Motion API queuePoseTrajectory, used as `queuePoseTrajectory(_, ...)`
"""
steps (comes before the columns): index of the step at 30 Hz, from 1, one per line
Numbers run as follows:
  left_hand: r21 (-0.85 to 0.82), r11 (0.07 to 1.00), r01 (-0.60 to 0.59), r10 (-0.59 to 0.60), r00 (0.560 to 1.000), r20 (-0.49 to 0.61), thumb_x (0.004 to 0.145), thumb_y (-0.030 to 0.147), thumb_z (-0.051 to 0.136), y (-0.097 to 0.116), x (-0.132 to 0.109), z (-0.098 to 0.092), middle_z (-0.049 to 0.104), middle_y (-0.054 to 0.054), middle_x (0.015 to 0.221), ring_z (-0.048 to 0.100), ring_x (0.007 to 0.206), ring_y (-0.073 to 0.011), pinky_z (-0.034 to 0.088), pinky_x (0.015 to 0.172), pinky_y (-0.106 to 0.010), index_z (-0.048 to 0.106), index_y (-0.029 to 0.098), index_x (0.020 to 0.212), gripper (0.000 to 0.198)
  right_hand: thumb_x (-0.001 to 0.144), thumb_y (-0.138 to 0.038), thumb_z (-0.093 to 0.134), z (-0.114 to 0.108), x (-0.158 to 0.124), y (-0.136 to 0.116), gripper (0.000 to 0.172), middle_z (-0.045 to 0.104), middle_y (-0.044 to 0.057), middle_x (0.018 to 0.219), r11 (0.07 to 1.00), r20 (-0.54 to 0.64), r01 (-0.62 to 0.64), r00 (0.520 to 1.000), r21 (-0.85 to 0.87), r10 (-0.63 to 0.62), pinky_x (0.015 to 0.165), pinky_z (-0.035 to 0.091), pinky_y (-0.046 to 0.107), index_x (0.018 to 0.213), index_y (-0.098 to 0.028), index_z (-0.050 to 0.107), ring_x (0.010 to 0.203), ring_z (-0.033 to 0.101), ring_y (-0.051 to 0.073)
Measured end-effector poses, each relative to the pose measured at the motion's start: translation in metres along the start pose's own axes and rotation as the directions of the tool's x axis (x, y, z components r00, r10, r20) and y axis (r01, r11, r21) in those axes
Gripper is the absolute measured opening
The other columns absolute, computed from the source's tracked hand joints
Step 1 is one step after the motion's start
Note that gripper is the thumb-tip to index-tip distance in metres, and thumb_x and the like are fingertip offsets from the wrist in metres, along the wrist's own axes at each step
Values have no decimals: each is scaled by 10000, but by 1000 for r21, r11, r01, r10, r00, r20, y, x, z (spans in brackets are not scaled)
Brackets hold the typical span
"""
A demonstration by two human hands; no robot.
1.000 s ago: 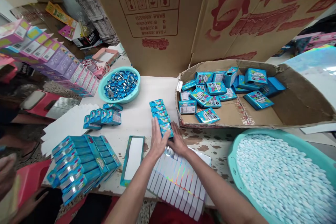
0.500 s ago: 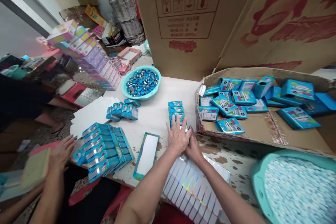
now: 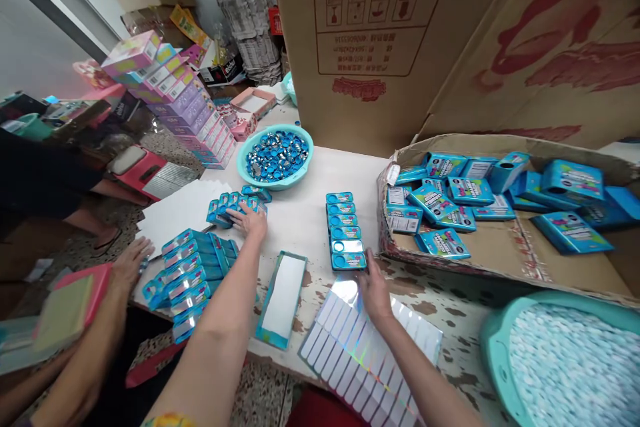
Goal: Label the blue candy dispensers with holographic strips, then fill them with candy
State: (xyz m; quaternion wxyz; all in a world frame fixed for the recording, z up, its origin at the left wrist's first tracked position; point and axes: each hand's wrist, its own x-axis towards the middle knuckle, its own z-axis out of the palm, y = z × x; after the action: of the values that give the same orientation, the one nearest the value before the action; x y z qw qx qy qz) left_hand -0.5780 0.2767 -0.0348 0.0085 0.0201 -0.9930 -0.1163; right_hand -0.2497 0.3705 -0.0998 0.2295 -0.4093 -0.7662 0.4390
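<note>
Small blue boxes are found in two groups on the table (image 3: 325, 170): a cluster (image 3: 225, 203) at the left and a straight row (image 3: 345, 232) nearer the centre, beside the carton (image 3: 387, 213). The step in hand is judged to be the handling of the cluster. For this, a box is best taken squarely across its sides – thumb against one face, fingertips against the other – so that its neighbours are not toppled. The lift should be made clear of the stacked blue packs (image 3: 186, 257), over which the forearm is carried at close range. The row's near end should be steadied lightly; a push from the side would be likely to break its alignment.

The left hand (image 3: 249, 219) is reached forward, palm down, over the cluster's right part. Its fingers are spread; whether a box is pinched cannot be told. The right hand (image 3: 375, 287) is held low over the top of the silver sheet (image 3: 350, 350). Its index finger is extended towards the row's near corner – contact cannot be confirmed – and nothing is seen pinched. The remaining fingers are partly hidden.
</note>
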Motion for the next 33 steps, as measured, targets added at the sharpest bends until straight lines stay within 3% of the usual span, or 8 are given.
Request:
queuePoseTrajectory(3,32,995,-97,99,994,-48,824,351,489,-1,-14,10,69,-256,1475,138,1359,-363,225,1039,-547,239,119,1375,648,867,-409,424,14,-47,-31,511,496,188,1220,998,-174,-63,983,-19,58,910,433,436,1295,-136,375,1115,500,291)
queuePoseTrajectory(7,34,990,-137,139,987,-83,761,310,549,6,-21,12,326,-208,1353,312,1262,-334,348,981,-468,251,138,1363,693,802,-479,532,57,-84,-72,381,642,80,872,995,361,-66,928,-79,90,648,497,336,1051,-192,516,707,623,229)
queuePoseTrajectory(11,-3,1000,-22,22,999,-49,696,337,610,14,1,6,390,-203,1259,401,1156,-355,424,887,-450,190,141,1389,835,781,-375,548,93,-59,-90,254,679,106,808,926,532,75,834,-370,145,652,470,330,930,-170,579,758,649,271)
queuePoseTrajectory(17,-162,973,-162,168,985,27,639,383,677,-4,-30,-58,425,-171,1250,408,1186,-336,375,974,-447,299,133,1348,842,834,-196,440,82,-5,-84,184,683,104,827,825,395,60,896,-562,204,600,441,292,963,-168,568,723,658,240)
queuePoseTrajectory(20,-347,861,-371,427,899,96,659,425,671,-22,-73,-91,428,-100,1277,428,1189,-274,382,986,-395,300,220,1354,814,841,-174,432,74,5,-80,168,675,101,811,787,393,97,899,-609,193,577,434,290,942,-165,567,687,654,236)
queuePoseTrajectory(22,-453,760,-466,600,771,213,651,397,684,-30,-94,-92,444,-74,1270,449,1170,-241,384,986,-366,317,230,1342,800,849,-193,434,73,3,-78,168,669,99,844,782,387,105,904,-614,183,575,434,288,960,-168,558,702,652,235)
queuePoseTrajectory(28,-437,631,-641,772,466,432,609,213,672,-24,-94,-33,500,-87,1197,464,1114,-252,386,961,-390,412,181,1267,709,844,-180,444,77,-19,-66,173,628,92,987,806,397,101,901,-583,174,586,424,266,979,-165,550,788,641,218)
queuePoseTrajectory(33,-334,601,-726,792,482,376,643,93,593,-13,-93,-22,417,-74,1334,310,1283,-256,281,1043,-418,376,238,1294,701,863,-108,376,79,-24,-58,216,612,88,1014,807,400,95,898,-582,183,584,402,257,979,-150,553,791,636,199)
